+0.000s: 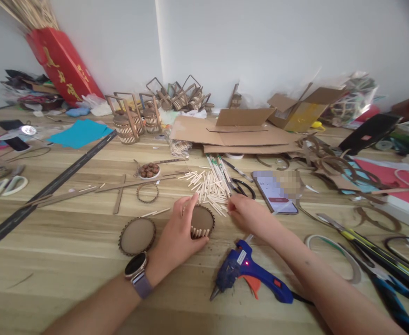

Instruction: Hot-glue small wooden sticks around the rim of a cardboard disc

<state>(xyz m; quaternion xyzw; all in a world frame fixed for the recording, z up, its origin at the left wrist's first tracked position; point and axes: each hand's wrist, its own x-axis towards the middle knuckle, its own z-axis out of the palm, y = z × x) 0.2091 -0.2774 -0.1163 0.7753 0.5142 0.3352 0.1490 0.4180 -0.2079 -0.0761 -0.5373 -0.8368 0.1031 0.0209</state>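
My left hand [177, 232] curls its fingers and thumb around a round cardboard base [203, 217] with a notched dark rim. A row of short pale sticks [200, 232] stands upright along the near part of that rim. Just right of a loose heap of short sticks [211, 187], my right hand [248, 212] has its fingers pinched together; whatever is between them is hidden. A second notched round base [137, 236] lies flat to the left of my left hand. Below my right hand rests a blue glue gun [251, 274], its red light on and its nozzle toward me.
A phone [276, 191] lies beyond my right forearm. Pliers [375, 265], a tape roll [333, 251] and brown strips [340, 163] crowd the right side. Cardboard sheets [235, 132] and small stick baskets [126, 128] stand at the back. A bowl of brown balls [149, 170] sits left of the heap.
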